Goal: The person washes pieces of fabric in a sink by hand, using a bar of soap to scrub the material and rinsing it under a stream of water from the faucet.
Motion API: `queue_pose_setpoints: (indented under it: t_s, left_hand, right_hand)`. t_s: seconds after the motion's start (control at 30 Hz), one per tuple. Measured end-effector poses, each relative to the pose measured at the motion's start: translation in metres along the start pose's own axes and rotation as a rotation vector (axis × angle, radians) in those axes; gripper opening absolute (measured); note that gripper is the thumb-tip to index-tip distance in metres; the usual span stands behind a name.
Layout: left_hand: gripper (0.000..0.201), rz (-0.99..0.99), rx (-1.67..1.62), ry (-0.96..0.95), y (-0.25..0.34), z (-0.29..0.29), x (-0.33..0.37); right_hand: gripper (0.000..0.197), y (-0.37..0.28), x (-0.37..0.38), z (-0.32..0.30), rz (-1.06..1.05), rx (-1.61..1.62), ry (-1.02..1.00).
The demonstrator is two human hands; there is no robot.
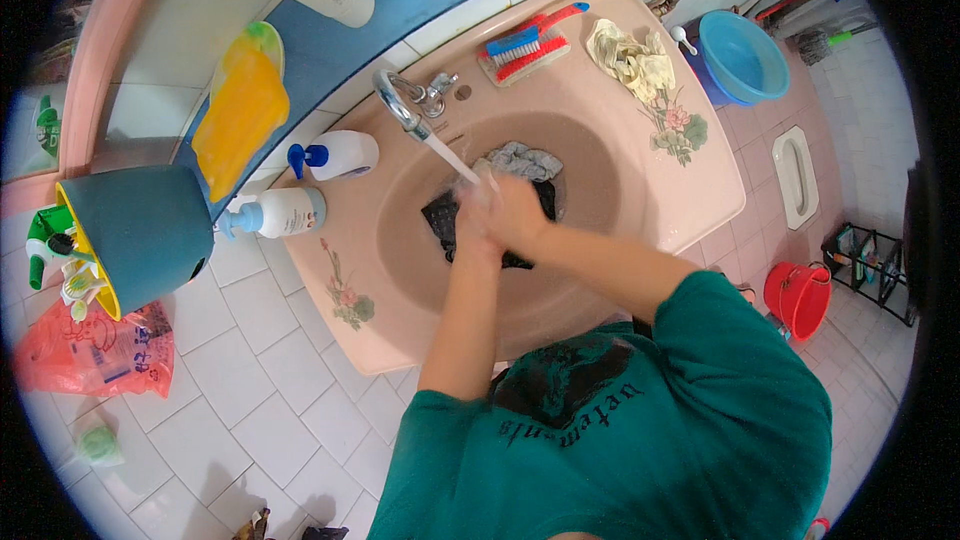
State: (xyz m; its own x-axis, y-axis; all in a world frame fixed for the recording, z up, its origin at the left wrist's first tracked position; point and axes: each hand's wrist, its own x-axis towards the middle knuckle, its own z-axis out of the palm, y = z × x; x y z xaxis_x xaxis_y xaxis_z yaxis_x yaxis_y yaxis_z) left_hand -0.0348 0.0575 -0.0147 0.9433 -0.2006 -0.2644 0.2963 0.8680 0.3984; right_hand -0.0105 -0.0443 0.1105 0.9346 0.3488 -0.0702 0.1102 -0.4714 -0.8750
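Observation:
My left hand [476,224] and my right hand [515,217] are pressed together under the water stream [452,158] from the chrome faucet [402,110]. Motion and splashing water blur the fingers, so whether they hold anything is hidden. Both are above the bowl of a pink washbasin [600,165]. Beneath them lies a black cloth [438,215], partly covered by the hands. A wet grey cloth [527,161] is bunched behind it, close to my right hand.
Brushes [525,45] and a crumpled cream cloth [632,58] rest on the basin's back rim. Two pump bottles [345,155] [290,212] stand at its left. A blue basin [743,55], a red bucket [798,300] and a black rack [868,265] are at right. A pink bag [100,345] lies left.

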Motion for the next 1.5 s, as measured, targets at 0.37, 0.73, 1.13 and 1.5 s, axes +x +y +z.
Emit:
queue_pose_setpoints:
  t_s: [0.37, 0.73, 1.13, 1.5]
  left_hand:
    - [0.035, -0.01, -0.247, 0.394, 0.025, 0.091, -0.01]
    - [0.032, -0.31, -0.604, 0.047, 0.036, 0.059, -0.019]
    - [0.03, 0.109, 0.196, 0.488, 0.015, 0.086, -0.025]
    - [0.027, 0.016, 0.126, 0.436, 0.014, 0.076, -0.021]
  right_hand:
    - [0.037, 0.07, 0.067, -0.008, 0.277, 0.101, -0.036]
    - [0.022, -0.016, -0.019, -0.015, -0.397, -0.24, -0.166]
    - [0.029, -0.019, -0.024, -0.003, -0.225, -0.226, -0.041]
    - [0.026, 0.007, 0.007, -0.008, -0.091, -0.186, -0.007]
